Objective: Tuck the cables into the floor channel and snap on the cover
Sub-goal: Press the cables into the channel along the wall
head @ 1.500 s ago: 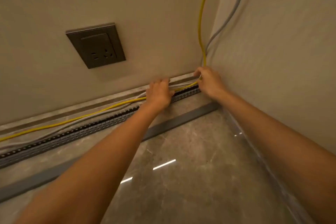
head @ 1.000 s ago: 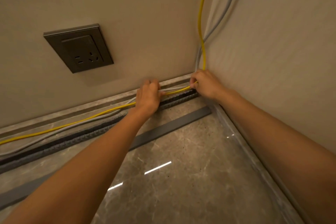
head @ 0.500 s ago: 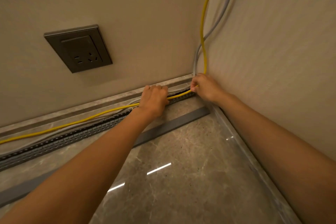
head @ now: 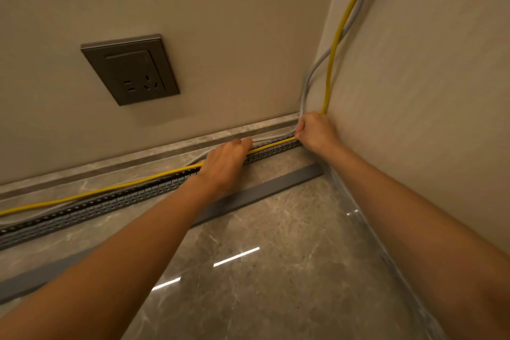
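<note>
Room corner, polished stone floor under beige walls: cables being pressed down at the corner end of the channel.

The yellow cable (head: 116, 188) lies along the wall side of the slotted floor channel (head: 82, 210), grey cable (head: 307, 85) beside it, neither yet seated to the left; over the last second the left hand (head: 225, 163) has flattened, fingers together, onto the yellow cable; the right hand (head: 314, 132) has stayed fisted, seemingly on both cables at the corner; tucking looks barely begun; the cover (head: 259, 193) lies loose on the floor, near the channel; wall socket (head: 129, 69) above.
</note>
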Available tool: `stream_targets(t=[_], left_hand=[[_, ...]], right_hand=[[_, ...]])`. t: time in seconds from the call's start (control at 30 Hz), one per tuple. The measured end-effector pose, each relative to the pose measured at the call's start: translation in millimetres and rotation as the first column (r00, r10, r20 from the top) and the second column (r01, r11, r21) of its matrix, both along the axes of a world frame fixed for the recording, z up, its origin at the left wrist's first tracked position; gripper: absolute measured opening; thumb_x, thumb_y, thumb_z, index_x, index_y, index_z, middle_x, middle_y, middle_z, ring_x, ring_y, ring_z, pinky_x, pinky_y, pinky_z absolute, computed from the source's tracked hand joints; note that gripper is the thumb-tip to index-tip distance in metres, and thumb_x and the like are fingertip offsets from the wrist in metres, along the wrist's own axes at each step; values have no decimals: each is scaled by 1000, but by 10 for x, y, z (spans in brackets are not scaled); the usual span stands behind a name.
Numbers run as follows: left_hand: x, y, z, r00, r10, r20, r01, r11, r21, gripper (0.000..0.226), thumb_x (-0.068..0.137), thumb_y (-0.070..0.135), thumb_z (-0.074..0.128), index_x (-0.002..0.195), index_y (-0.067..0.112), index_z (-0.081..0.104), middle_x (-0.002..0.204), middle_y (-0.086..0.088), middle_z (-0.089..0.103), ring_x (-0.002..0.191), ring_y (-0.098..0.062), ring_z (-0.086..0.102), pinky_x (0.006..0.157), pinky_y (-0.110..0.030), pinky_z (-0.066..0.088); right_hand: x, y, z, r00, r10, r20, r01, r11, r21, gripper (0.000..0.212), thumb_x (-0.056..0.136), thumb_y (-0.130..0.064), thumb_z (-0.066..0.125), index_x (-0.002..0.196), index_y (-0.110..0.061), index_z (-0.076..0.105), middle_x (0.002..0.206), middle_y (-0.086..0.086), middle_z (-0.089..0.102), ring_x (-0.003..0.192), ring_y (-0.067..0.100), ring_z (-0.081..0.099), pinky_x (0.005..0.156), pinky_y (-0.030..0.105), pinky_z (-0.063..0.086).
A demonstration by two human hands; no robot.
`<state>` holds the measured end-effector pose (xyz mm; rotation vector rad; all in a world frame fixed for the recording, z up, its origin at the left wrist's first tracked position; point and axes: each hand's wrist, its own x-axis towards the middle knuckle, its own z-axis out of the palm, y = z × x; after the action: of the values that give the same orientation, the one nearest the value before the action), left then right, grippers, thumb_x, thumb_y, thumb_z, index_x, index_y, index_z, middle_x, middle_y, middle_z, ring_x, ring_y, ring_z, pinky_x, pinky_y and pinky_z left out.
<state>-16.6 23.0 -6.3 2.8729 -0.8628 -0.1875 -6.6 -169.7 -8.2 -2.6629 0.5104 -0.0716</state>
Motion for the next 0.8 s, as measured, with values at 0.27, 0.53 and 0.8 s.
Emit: stream_targets(t=[0.27, 0.53, 0.8], left_hand=[[-3, -48, 167, 1000, 24, 13, -25, 995, 92, 18, 89, 0, 47, 103, 1, 58, 116, -18, 57, 107, -36, 52, 76, -43, 45], [-89, -94, 123, 994, 20, 108, -38, 985, 170, 26, 91, 0, 45, 117, 2, 49, 124, -17, 51, 111, -33, 50, 85, -39, 44], [-85, -99, 169, 999, -3, 46, -11, 955, 296, 27, 91, 13, 47, 112, 1, 60, 120, -18, 58, 106, -36, 58, 85, -40, 47]], right_hand=[[5, 22, 47, 999, -24, -22, 26, 996, 91, 19, 85, -3, 58, 96, 2, 72, 103, 23, 72, 102, 33, 66, 90, 36, 54], [6, 16, 24, 992, -126, 1, 125, 983, 138, 22, 80, -1, 57, 97, 5, 69, 99, 27, 71, 94, 35, 70, 84, 40, 59], [7, 36, 81, 994, -56, -97, 63, 996, 62, 19, 84, -3, 61, 102, 3, 64, 102, 21, 71, 97, 33, 69, 85, 40, 58]])
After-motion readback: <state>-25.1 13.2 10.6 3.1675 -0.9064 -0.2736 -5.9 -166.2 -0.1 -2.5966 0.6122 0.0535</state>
